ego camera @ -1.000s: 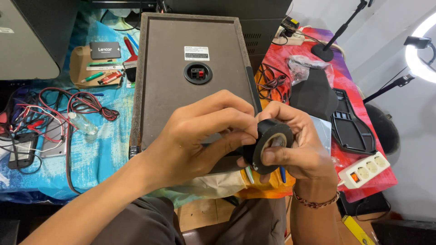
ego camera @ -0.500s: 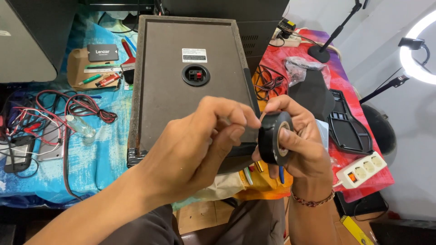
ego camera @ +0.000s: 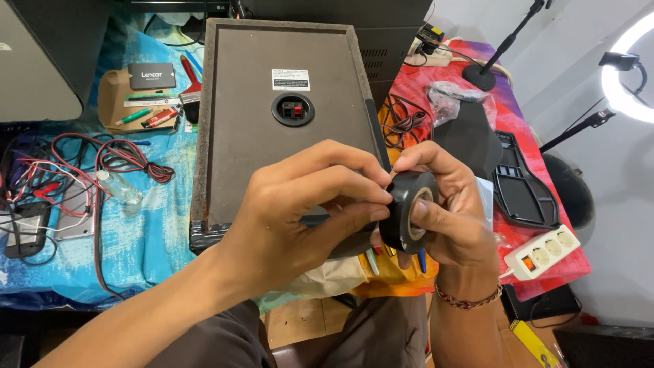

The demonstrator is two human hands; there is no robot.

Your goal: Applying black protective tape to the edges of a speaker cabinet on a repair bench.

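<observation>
My right hand [ego camera: 453,204] holds a roll of black electrical tape [ego camera: 407,210], a finger through its core. My left hand [ego camera: 306,211] pinches the roll's outer edge with thumb and fingertips. Both hands hover over the near end of a brown speaker box [ego camera: 272,129] lying on its face, its round terminal plate [ego camera: 293,109] pointing up. Under the hands, a few coloured pens or tool handles [ego camera: 381,255] stick out; what they sit in is hidden.
Red and black wires [ego camera: 102,160] and a small clear bottle [ego camera: 119,187] lie on the blue cloth at left. A cardboard tray of tools [ego camera: 146,102] sits behind. At right are a black tray [ego camera: 521,184], a white power strip [ego camera: 541,252] and a ring light [ego camera: 630,68].
Both hands have lifted the tape roll slightly and turned it; the left fingers have moved from covering the roll to pinching its edge.
</observation>
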